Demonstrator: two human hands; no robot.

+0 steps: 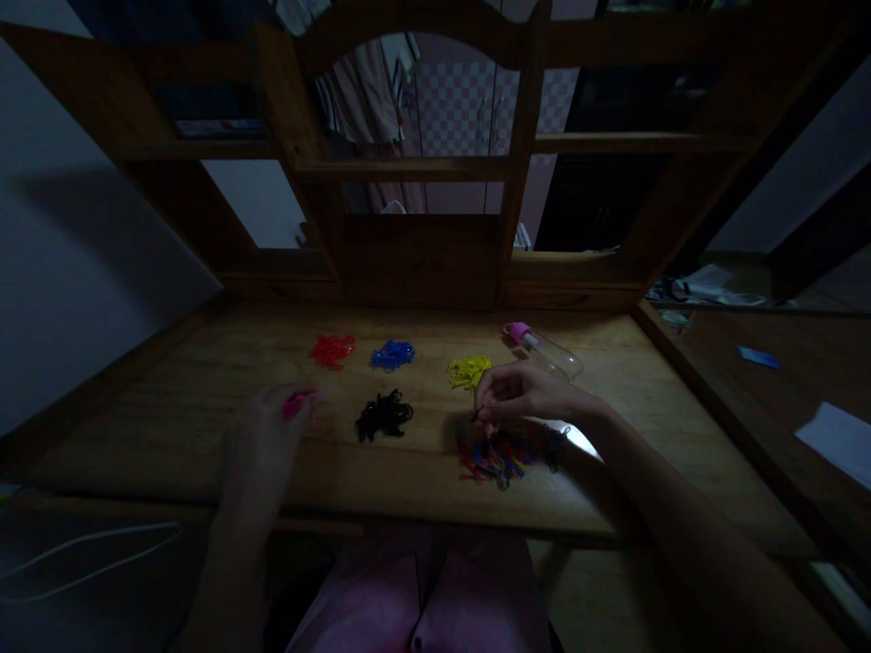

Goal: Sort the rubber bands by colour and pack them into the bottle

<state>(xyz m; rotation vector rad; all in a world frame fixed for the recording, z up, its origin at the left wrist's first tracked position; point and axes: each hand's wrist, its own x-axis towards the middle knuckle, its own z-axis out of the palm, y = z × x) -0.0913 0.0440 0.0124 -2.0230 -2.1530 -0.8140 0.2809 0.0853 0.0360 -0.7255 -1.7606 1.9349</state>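
My left hand (262,440), smeared by motion, is over the left part of the desk beside a small pink heap (298,405). Whether its fingers grip anything is unclear. My right hand (513,394) pinches a small dark band (476,416) between thumb and fingertips, just above a mixed pile of coloured bands (500,458). These look like thin elastic loops. Sorted by colour, a black pile (383,415) sits between my hands, with a red pile (332,351) and a blue pile (393,355) behind it. A yellow pile (468,371) lies just beyond my right hand.
Behind my right hand a clear bottle with a pink cap (544,349) lies on its side. A wooden shelf frame (422,263) rises along the desk's back edge. Paper (840,443) and a blue packet (758,356) lie on the surface at right. The room is dim.
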